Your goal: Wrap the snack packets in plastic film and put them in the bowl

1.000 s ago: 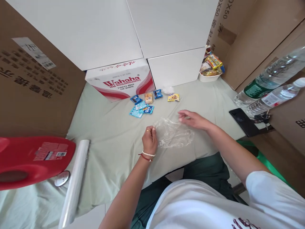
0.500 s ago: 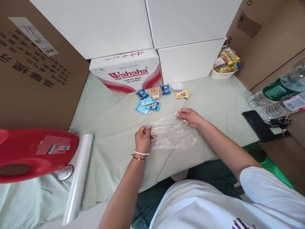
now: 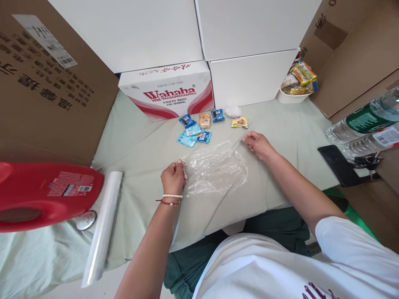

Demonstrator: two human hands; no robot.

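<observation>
A crumpled piece of clear plastic film (image 3: 215,172) lies spread over the cloth in front of me, thin and wrinkled. My left hand (image 3: 173,177), with a beaded bracelet and a red cord at the wrist, is closed on its left edge. Past the film's upper right corner, my right hand (image 3: 257,144) has thumb and fingers pinched together; whether a thin edge of film is between them cannot be made out. Beyond the film lie light-blue sachets (image 3: 187,139), dark-blue packets (image 3: 187,121), a clear-wrapped snack (image 3: 205,120) and a yellow packet (image 3: 239,122).
A Wahaha water carton (image 3: 171,93) and white boxes (image 3: 249,79) back the cloth-covered table. To the left are a red jug (image 3: 68,187), a film roll (image 3: 102,228) and a round lid (image 3: 86,220). Bottles (image 3: 364,120), a phone (image 3: 338,165) and a snack tub (image 3: 293,97) stand right.
My hands have moved apart: the left went left, drawing the film with it, and the right went up and to the right. The film now lies flatter and wider.
</observation>
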